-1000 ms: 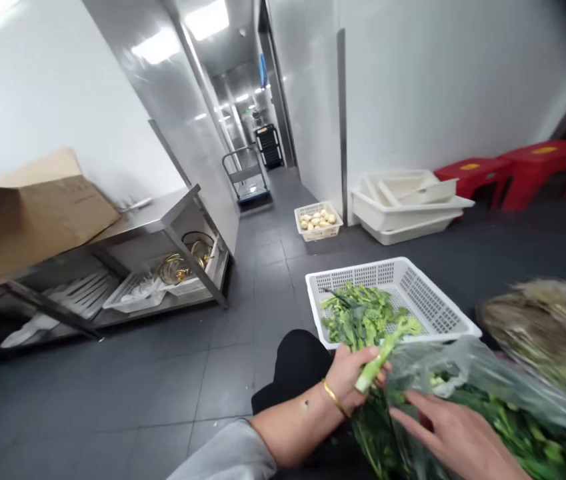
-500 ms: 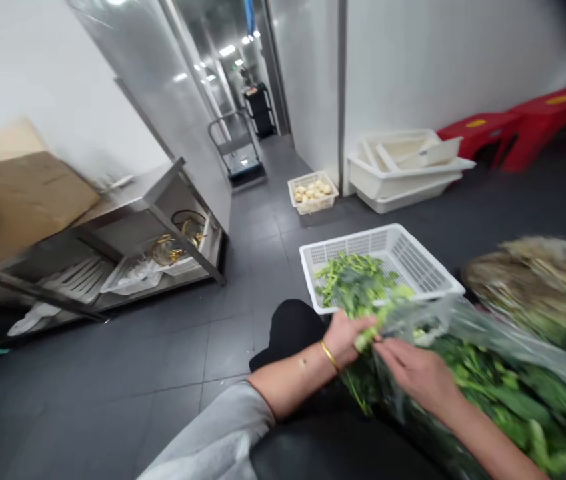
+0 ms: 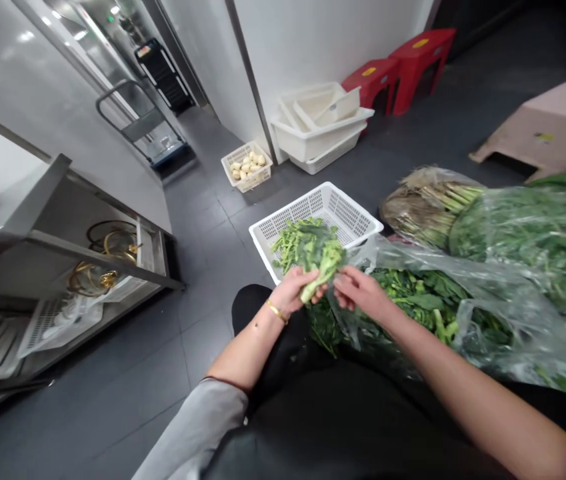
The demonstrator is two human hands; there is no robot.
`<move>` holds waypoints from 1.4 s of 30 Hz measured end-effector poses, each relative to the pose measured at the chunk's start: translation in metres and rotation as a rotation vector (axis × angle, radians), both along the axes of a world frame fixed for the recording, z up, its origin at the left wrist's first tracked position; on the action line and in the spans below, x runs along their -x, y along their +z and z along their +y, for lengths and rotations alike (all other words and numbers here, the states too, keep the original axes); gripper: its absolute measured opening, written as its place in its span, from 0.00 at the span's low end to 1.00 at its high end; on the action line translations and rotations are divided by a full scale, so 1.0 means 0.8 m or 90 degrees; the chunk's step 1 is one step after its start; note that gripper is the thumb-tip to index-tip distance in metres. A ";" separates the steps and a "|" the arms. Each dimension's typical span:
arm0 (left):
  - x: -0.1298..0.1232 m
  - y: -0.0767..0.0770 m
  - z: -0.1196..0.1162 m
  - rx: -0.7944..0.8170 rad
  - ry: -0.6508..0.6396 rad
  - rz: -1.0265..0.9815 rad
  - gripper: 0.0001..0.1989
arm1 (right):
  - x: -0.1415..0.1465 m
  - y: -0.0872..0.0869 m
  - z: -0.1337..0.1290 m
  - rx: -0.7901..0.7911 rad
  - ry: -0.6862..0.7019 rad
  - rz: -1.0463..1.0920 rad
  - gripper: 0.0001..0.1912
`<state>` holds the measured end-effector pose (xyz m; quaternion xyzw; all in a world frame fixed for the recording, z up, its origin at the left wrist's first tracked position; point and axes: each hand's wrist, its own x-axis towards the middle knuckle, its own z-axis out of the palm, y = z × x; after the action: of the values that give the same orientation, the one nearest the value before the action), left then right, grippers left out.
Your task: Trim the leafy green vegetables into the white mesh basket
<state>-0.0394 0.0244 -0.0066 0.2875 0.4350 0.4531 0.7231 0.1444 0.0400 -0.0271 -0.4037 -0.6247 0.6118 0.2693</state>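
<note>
My left hand (image 3: 293,288) is closed round the pale thick stem of a leafy green vegetable stalk (image 3: 327,261), its leafy end pointing away from me. Close to its right side is my right hand (image 3: 359,291), fingers curled in a pinch; what lies between them, if anything, is hidden. Beyond both hands stands a white plastic basket (image 3: 357,227) with cut green stems (image 3: 290,243) in its near left part. An opened clear plastic bag (image 3: 467,260) full of dark leafy greens (image 3: 425,300) lies to the right, under my right forearm.
Bundled scallions (image 3: 427,203) and another bag of greens (image 3: 537,240) lie at the right. Further back are a basket of pale round vegetables (image 3: 247,167), stacked white tubs (image 3: 320,130), red stools (image 3: 420,63) and a pink stool (image 3: 553,123). A steel shelf (image 3: 97,250) stands left, a trolley (image 3: 145,127) behind.
My view has swung to the right, bringing the pink stool and second bag of greens into sight. The stalk stays in my left hand; my right hand is still close beside it.
</note>
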 end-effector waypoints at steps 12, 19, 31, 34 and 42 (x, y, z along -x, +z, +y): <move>-0.069 -0.030 -0.037 -0.122 0.245 0.175 0.20 | 0.032 0.002 -0.009 0.135 -0.219 0.077 0.11; -0.042 -0.023 -0.012 -0.024 0.399 0.085 0.19 | 0.032 0.016 -0.063 -0.235 -0.164 0.030 0.21; -0.050 -0.033 -0.030 -0.024 0.362 0.088 0.20 | 0.028 0.021 -0.039 -0.204 -0.132 -0.184 0.12; -0.045 -0.036 -0.017 -0.004 0.383 0.080 0.18 | 0.027 0.013 -0.086 -0.451 -0.056 -0.134 0.14; -0.039 -0.021 -0.034 -0.054 0.350 0.040 0.15 | 0.016 0.010 -0.023 -0.063 -0.052 -0.047 0.13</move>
<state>-0.0081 -0.0026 -0.0235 0.2028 0.4994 0.6410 0.5465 0.1315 0.0217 -0.0189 -0.4373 -0.6466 0.5536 0.2902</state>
